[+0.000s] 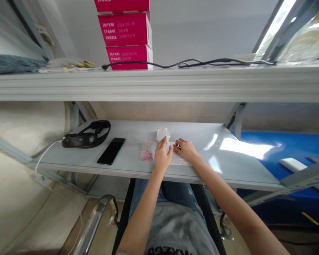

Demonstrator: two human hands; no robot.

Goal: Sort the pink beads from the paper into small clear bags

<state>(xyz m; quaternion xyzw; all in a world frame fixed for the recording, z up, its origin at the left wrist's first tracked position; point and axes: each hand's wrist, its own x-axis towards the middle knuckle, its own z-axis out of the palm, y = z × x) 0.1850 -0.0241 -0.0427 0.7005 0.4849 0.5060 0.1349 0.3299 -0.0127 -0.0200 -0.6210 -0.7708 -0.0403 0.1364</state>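
My left hand (162,156) rests over the middle of the grey tabletop, thumb apart and fingers stretched out, with nothing seen in its grasp. Close by on the right, my right hand (185,149) has its fingers curled down and pressed together; whatever they pinch is too small to make out. A whitish, translucent sheet or bag (180,161) lies flat beneath the hands, partly covered by them. Left of my left hand is a small clear zip bag (148,146) with pink-red beads (147,156) at its lower end. Just beyond the fingertips sits another small bag (162,133), whitish.
A black phone (111,151) and a black strapped device (86,137) with a white cable (44,156) lie on the left of the tabletop (133,131). Overhead, a shelf (159,85) carries pink-red boxes (127,30) and a black cable (196,63).
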